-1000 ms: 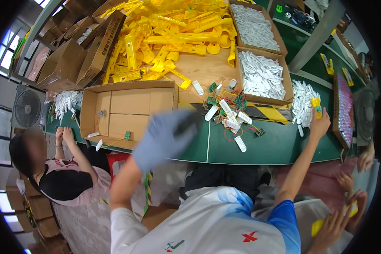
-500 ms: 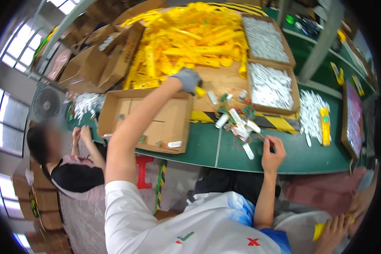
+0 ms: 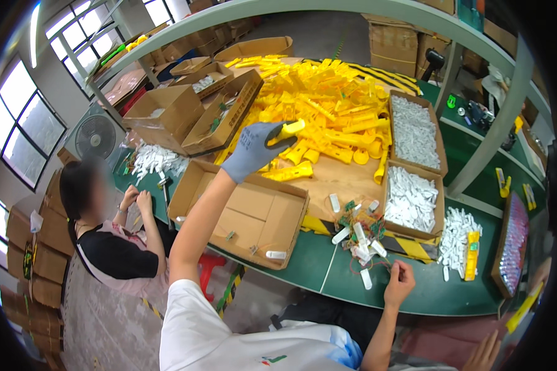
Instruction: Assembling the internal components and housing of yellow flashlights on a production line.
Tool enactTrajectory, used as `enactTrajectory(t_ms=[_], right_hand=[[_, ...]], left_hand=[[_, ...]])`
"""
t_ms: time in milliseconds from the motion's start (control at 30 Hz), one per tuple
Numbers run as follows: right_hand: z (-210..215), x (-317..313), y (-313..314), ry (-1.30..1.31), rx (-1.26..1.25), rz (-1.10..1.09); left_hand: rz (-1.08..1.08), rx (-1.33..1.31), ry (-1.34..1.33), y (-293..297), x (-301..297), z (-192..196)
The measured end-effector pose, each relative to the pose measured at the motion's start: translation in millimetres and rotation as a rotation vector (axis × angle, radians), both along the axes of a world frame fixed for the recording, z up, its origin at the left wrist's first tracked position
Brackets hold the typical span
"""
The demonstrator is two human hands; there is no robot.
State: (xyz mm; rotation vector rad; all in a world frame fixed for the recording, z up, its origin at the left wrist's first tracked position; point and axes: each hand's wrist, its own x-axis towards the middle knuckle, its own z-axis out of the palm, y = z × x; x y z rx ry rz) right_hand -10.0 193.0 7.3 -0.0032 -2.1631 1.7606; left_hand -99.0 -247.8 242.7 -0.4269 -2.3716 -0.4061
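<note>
My left hand point(image 3: 254, 150), in a grey glove, is raised at full stretch over the worktop point(image 3: 328, 272), its grip closed round a yellow plastic part point(image 3: 289, 130) just before the yellow heap point(image 3: 328, 105). My right hand point(image 3: 400, 279) rests low at the green edge, fingers pinched at thin wires point(image 3: 368, 260); what it pinches is too small to tell. The open cardboard box point(image 3: 260, 216) lies below my left arm.

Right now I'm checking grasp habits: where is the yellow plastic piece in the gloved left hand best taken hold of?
The left hand already closes on the yellow plastic piece at its lower end. Probably best: grip that narrow end from below-left, since the other end juts free up and right, above the yellow pile.
</note>
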Motion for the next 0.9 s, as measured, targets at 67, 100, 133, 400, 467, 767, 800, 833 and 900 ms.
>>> enactTrajectory(t_ms=[67, 100, 133, 400, 467, 767, 800, 833, 900], right_hand=[[-2, 1, 3, -0.012, -0.047, -0.025], [-2, 2, 4, -0.021, -0.068, -0.04], [-1, 0, 3, -0.019, -0.066, -0.045], [8, -3, -3, -0.033, -0.024, -0.051], [10, -7, -8, -0.038, -0.025, -0.035], [15, -5, -7, -0.043, 0.034, -0.026], [14, -7, -6, -0.044, 0.033, -0.031], [12, -8, -5, -0.055, 0.043, -0.046], [7, -4, 1, -0.03, -0.101, -0.091]], left_hand=[[0.021, -0.18, -0.058, 4, -17, 7], [0.002, -0.246, -0.017, 3, -27, 11], [0.042, -0.339, 0.05, -6, -47, 15], [0.822, -0.336, -0.104, -117, -209, 41], [0.845, -0.151, -0.02, -145, -221, 24], [0.339, -0.432, -0.478, -78, -201, -52], [0.374, -0.409, -0.378, -81, -198, -49], [0.405, -0.381, -0.28, -84, -192, -44], [0.615, -0.199, -0.317, -47, -167, 3]])
